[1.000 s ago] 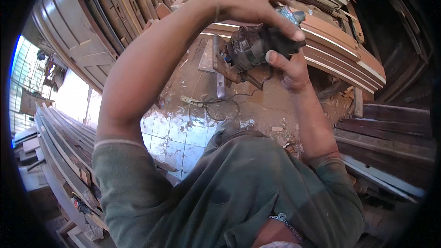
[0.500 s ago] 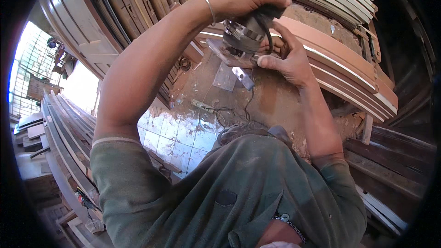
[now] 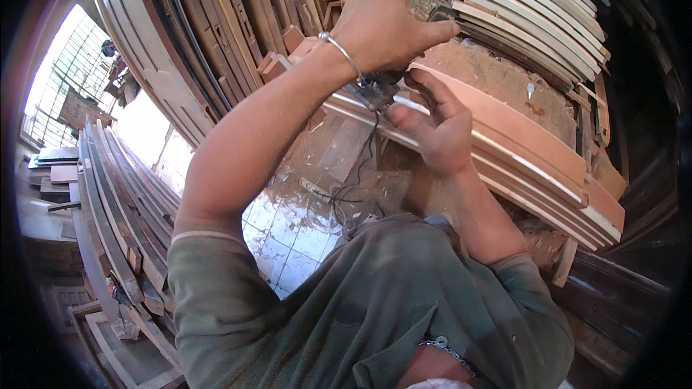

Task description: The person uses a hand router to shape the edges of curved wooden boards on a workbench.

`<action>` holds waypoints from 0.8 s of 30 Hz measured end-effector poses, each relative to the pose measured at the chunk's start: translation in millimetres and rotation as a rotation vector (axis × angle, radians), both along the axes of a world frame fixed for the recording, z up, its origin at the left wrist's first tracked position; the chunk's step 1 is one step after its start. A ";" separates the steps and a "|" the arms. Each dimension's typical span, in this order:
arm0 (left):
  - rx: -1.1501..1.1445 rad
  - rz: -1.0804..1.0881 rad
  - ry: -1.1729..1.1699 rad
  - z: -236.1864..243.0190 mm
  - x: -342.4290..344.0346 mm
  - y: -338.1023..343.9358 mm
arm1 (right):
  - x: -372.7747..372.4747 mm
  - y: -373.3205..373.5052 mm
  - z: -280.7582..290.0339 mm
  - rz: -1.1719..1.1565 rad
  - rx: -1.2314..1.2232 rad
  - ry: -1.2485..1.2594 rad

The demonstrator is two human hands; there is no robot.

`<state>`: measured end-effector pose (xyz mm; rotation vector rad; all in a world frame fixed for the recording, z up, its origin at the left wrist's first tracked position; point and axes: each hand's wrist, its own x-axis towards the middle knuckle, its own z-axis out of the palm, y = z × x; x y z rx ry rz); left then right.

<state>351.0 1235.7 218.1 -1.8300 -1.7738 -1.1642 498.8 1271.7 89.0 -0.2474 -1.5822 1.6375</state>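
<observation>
My left hand (image 3: 386, 18), with a metal bangle at its wrist, is closed over a corded hand router (image 3: 427, 6). The hand hides most of the router's body. The dark lower end of the router (image 3: 378, 91) shows under the wrist, and a black cord (image 3: 369, 148) hangs below it toward the floor. Beside that end is my right hand (image 3: 441, 126), its thumb and curled fingers apart. Nothing shows between them, though the thumb tip is close to the router; whether it touches, I cannot tell. Behind both hands lies a stack of reddish-brown boards (image 3: 519, 130) with pale edges.
Pale wooden strips (image 3: 526, 7) are stacked at the far right. Timber pieces (image 3: 223, 21) and a panelled door (image 3: 137, 50) lean at the far left. Long planks (image 3: 119, 209) lie on my left. Dusty white tiles (image 3: 281, 234) and a loose cord (image 3: 339, 198) are on the floor.
The router has turned in my left hand's hold, so its base plate no longer shows. My right hand has come off its grip near the base. My view has shifted slightly.
</observation>
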 end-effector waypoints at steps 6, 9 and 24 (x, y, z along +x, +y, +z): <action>-0.026 0.072 -0.054 -6.4 49.9 52.6 | 16.7 62.2 10.3 0.109 0.166 -0.080; 0.008 0.068 -0.009 -12.4 75.6 72.0 | 24.7 82.8 9.7 0.134 0.067 -0.051; -0.719 0.202 -0.335 101.1 96.8 64.4 | 40.0 151.0 -17.5 -0.010 0.511 -0.250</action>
